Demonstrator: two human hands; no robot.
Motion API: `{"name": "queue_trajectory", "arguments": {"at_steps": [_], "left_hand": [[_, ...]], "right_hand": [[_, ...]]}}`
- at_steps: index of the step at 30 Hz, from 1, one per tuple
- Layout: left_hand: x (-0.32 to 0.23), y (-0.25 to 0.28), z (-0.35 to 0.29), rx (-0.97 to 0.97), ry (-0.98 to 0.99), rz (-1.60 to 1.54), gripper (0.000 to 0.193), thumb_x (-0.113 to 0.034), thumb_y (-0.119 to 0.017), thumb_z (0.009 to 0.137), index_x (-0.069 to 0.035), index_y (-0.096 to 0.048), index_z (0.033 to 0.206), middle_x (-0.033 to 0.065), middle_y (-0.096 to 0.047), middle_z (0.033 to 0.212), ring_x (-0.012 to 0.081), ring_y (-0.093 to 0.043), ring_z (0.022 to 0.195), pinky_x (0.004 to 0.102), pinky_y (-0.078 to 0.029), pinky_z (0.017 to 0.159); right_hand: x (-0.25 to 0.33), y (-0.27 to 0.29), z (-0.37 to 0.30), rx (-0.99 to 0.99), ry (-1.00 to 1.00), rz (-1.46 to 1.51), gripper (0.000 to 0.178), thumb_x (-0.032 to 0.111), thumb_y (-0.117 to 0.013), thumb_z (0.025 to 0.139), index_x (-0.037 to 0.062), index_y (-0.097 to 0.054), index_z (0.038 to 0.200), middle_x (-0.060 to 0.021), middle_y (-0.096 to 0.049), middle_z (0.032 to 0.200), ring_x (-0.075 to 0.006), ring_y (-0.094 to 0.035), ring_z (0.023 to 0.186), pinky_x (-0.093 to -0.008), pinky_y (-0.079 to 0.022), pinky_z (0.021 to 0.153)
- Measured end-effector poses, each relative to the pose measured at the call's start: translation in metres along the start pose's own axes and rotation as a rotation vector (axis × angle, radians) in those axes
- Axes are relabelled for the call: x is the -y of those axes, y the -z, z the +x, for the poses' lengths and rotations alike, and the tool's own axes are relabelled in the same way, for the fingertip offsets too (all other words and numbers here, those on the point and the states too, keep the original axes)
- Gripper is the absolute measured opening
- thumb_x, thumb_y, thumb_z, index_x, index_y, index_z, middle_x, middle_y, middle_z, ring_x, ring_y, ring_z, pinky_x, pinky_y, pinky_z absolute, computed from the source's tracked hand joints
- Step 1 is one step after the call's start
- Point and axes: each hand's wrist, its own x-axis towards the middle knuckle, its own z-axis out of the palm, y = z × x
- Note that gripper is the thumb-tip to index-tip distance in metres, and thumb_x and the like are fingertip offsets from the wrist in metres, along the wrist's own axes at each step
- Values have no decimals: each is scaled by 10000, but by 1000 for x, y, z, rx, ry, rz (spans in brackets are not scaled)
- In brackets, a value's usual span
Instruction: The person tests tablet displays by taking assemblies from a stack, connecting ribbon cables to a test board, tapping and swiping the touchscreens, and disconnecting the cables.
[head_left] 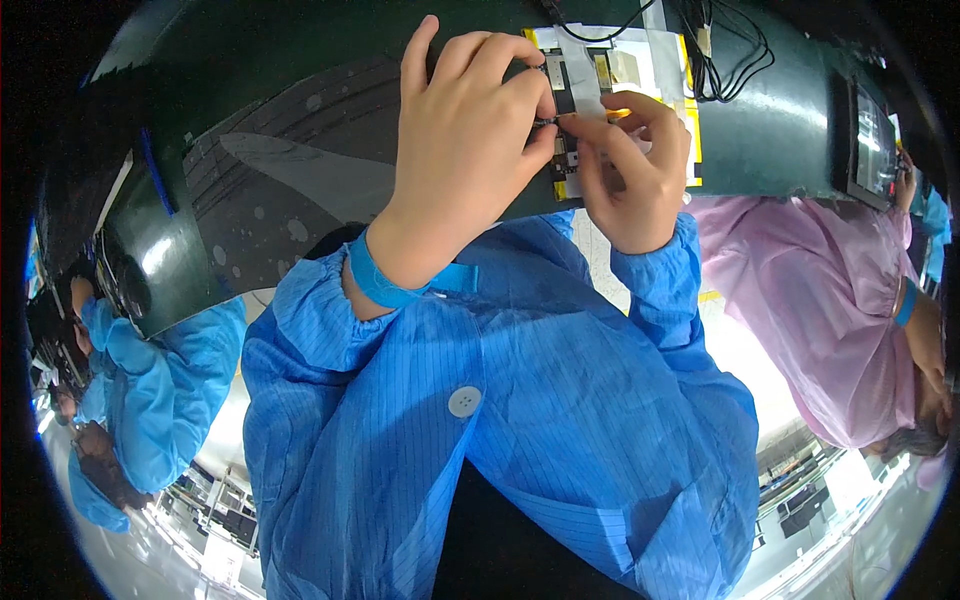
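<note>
At the bench's far side, a flat white battery pack [652,68] with yellow taped edges lies next to a narrow dark circuit board [562,165]. My left hand [455,140] reaches over the board's left edge, its thumb and index finger pinched together and its little finger stretched out. From the other side, my right hand [640,165] bends over the battery pack, with thumb and index fingertip close to the left fingertips. A small dark part shows between the two hands at the board's edge; its kind is too small to make out.
Thin black cables [725,60] lie coiled at the far right of the green bench [790,130]. A grey mat [300,170] covers its left part. A dark-framed screen [873,145] stands at right. Co-workers in a pink smock [810,310] and a blue smock [165,370] sit either side.
</note>
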Motion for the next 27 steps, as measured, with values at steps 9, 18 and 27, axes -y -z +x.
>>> {"name": "queue_trajectory", "arguments": {"at_steps": [9, 18, 27], "left_hand": [[-3, 0, 0, -30, -14, 12, 202, -147, -730, 634, -146, -612, 798, -12, -571, 1061, 205, -501, 1070, 476, -238, 1060], [-5, 7, -1, 0, -2, -53, 298, -154, -723, 645, -142, -589, 912, 14, -552, 1040, 218, -504, 1063, 476, -236, 1070], [2, 63, -49, 37, -120, -208, 498, -230, -735, 650, -123, -584, 1113, 58, -552, 1172, 252, -507, 1105, 461, -322, 1046]], "right_hand": [[6, 2, 2, 100, 121, -167, 255, 103, -647, 652, 137, -635, 905, -64, -556, 990, -239, -523, 812, -363, -374, 685], [9, 13, 9, 70, 105, -145, 260, 31, -613, 656, 119, -659, 896, -65, -560, 967, -244, -523, 781, -363, -391, 684], [-30, 25, 38, 127, -9, -119, 303, -68, -501, 787, 79, -676, 985, -108, -559, 973, -273, -544, 826, -345, -465, 725]]}}
